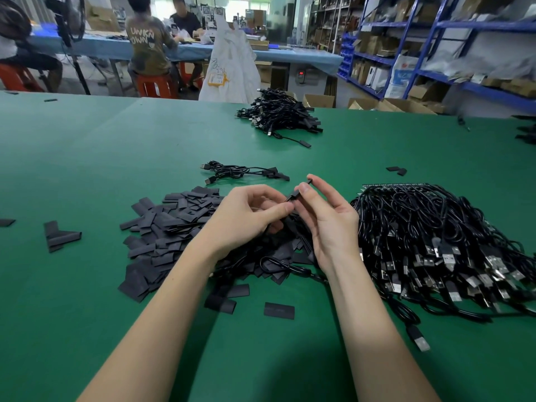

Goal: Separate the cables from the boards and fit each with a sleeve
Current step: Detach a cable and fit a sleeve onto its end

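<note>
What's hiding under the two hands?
Under the left hand and right hand lie flat black sleeves and a looped black cable on the green table. What lies directly beneath the palms is covered.

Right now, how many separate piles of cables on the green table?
3: a big unprocessed heap right of the hands, a small bunch just beyond the hands, and a far pile near the table's back edge. More may lie off-frame right.
</note>
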A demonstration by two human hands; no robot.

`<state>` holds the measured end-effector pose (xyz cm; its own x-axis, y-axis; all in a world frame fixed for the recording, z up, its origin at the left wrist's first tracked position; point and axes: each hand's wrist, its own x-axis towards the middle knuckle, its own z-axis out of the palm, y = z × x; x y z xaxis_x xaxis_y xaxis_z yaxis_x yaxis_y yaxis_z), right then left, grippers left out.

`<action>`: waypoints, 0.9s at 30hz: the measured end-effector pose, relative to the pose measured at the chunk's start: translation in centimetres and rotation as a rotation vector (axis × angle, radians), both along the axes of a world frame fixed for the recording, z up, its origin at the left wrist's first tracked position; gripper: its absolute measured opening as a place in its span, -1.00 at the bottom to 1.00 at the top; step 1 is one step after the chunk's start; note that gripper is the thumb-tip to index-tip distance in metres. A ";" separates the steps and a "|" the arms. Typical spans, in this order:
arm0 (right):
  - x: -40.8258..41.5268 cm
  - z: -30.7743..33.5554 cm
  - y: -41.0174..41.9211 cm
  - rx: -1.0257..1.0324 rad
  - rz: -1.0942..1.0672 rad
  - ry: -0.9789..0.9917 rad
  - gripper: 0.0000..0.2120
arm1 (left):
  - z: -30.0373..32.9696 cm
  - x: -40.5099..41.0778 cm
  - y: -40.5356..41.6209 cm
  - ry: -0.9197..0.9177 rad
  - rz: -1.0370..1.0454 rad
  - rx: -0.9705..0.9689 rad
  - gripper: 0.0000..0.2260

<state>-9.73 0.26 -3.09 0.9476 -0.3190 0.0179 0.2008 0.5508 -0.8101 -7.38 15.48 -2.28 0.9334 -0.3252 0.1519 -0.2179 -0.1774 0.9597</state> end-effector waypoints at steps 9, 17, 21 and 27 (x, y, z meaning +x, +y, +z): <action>0.1 0.0 -1.2 0.006 0.008 0.065 -0.81 | 0.3 0.4 1.6 -0.074 0.002 0.237 -0.94; 0.2 -0.3 -1.8 -0.069 0.059 0.140 -0.86 | 3.8 2.4 3.5 -0.304 0.201 0.458 -0.92; 0.2 -0.5 -1.9 -0.109 0.074 0.157 -0.87 | 6.3 7.3 2.7 -0.450 0.251 0.584 -0.91; 0.1 -0.6 -2.2 -0.167 0.105 0.169 -0.88 | 5.1 14.8 0.3 -0.561 0.222 0.816 -0.86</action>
